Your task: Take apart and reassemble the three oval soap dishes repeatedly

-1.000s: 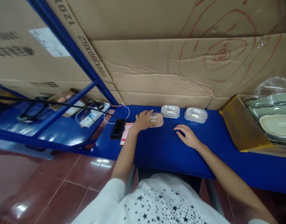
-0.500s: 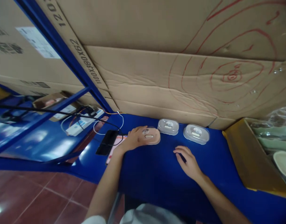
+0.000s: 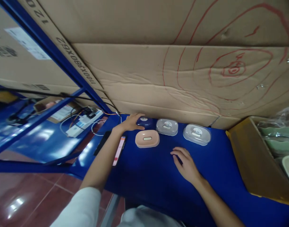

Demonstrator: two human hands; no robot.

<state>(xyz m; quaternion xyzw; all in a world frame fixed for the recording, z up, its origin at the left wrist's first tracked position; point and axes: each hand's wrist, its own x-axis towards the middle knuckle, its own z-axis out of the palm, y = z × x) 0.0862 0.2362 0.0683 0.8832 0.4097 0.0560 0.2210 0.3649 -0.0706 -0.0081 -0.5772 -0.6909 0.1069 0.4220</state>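
My left hand (image 3: 131, 122) reaches to the back of the blue table and grips a clear oval lid (image 3: 145, 122) with a round label, fingers behind it and thumb in front. The blue tabletop seems to show through the lid. Just in front of it sits an uncovered peach oval box (image 3: 147, 138) with a white oval piece in its middle. My right hand (image 3: 185, 164) is loosely curled near the table surface, holding nothing, thumb apart from the fingers. Two greyish oval boxes with clear labelled tops, one (image 3: 167, 127) and another (image 3: 196, 134), lie along the back.
A phone with a lit screen (image 3: 119, 151) and a dark flat object (image 3: 102, 143) lie by my left forearm. At right stands a cardboard box (image 3: 250, 157) with green items. Behind rises a cardboard wall (image 3: 135, 69). A power strip (image 3: 84, 121) with cables is at left.
My left hand has lifted the clear lid off the peach box and moved it to the back, beside the greyish boxes. My right hand keeps nearly the same pose.
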